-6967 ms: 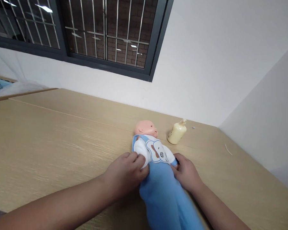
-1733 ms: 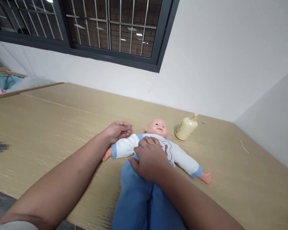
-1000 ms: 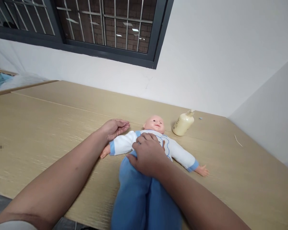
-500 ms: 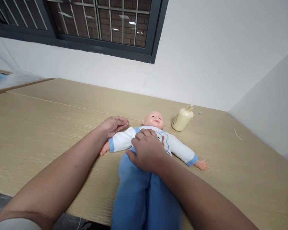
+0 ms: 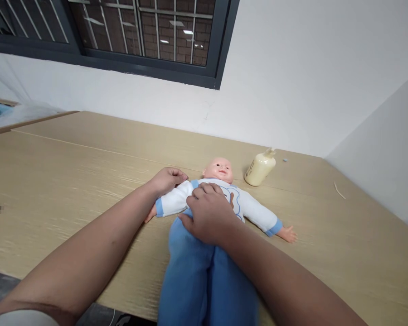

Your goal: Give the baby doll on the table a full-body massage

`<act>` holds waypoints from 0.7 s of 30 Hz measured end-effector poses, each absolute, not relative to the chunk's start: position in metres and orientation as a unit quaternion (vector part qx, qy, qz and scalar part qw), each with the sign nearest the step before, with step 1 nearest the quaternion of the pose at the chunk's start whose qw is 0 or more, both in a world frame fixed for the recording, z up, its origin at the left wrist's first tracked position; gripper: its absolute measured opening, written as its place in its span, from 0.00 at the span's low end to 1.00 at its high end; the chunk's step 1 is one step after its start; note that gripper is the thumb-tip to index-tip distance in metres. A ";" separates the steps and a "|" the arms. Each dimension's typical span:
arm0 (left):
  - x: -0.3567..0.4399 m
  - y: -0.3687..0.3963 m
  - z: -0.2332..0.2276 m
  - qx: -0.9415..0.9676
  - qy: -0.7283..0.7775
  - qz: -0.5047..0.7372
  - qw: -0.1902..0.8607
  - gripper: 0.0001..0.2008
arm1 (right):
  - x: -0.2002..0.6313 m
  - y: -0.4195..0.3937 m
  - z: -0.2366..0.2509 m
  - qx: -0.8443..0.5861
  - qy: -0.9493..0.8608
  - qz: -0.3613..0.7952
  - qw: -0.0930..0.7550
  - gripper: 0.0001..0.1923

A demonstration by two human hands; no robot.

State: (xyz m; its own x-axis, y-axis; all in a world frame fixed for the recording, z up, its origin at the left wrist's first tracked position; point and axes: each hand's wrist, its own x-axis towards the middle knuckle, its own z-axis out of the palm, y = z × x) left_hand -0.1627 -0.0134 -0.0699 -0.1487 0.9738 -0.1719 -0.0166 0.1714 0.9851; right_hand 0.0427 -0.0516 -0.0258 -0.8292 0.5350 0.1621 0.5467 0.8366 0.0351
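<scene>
A baby doll (image 5: 219,168) in a white top and blue trousers lies face up on the wooden table (image 5: 71,181), arms spread. My right hand (image 5: 209,216) lies flat on its belly, covering the waist. My left hand (image 5: 166,179) rests on the upper part of the doll's white sleeve (image 5: 172,202), fingers curled over it by the shoulder. The doll's other arm (image 5: 265,221) stretches out to the right, bare hand on the table. The blue legs (image 5: 204,280) run toward me and off the table's front edge.
A cream pump bottle (image 5: 260,167) lies tilted just right of the doll's head. White walls meet in a corner at the right. A barred window (image 5: 139,31) sits above. Cloth and plastic lie at the far left (image 5: 7,115).
Seven seconds ago both hands held the doll's sides with its arms tucked in. The doll now lies spread out. In the last half second my left hand slid onto the sleeve.
</scene>
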 end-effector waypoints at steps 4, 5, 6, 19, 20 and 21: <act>-0.164 -0.015 -0.066 0.434 0.579 0.461 0.513 0.06 | 0.043 -0.051 -0.026 -0.284 -0.955 -0.040 0.072 0.25; -0.164 -0.015 -0.065 0.438 0.578 0.454 0.518 0.06 | 0.043 -0.051 -0.026 -0.284 -0.955 -0.041 0.072 0.25; -0.164 -0.016 -0.064 0.440 0.577 0.449 0.523 0.06 | 0.043 -0.051 -0.027 -0.284 -0.955 -0.042 0.071 0.24; -0.175 -0.008 -0.076 0.346 0.601 0.540 0.477 0.08 | 0.043 -0.053 -0.025 -0.281 -0.957 -0.038 0.067 0.25; -0.178 -0.008 -0.076 0.348 0.602 0.537 0.478 0.09 | 0.043 -0.053 -0.025 -0.281 -0.956 -0.037 0.068 0.25; -0.180 -0.009 -0.075 0.352 0.602 0.531 0.481 0.09 | 0.043 -0.053 -0.025 -0.281 -0.956 -0.037 0.068 0.25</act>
State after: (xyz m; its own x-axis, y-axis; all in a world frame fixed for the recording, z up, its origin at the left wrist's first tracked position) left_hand -0.1802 -0.0092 -0.0749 -0.2882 0.9354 -0.2050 -0.0876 0.1874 0.9784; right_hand 0.0431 -0.0525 -0.0253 -0.8324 0.5329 0.1519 0.5431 0.8390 0.0330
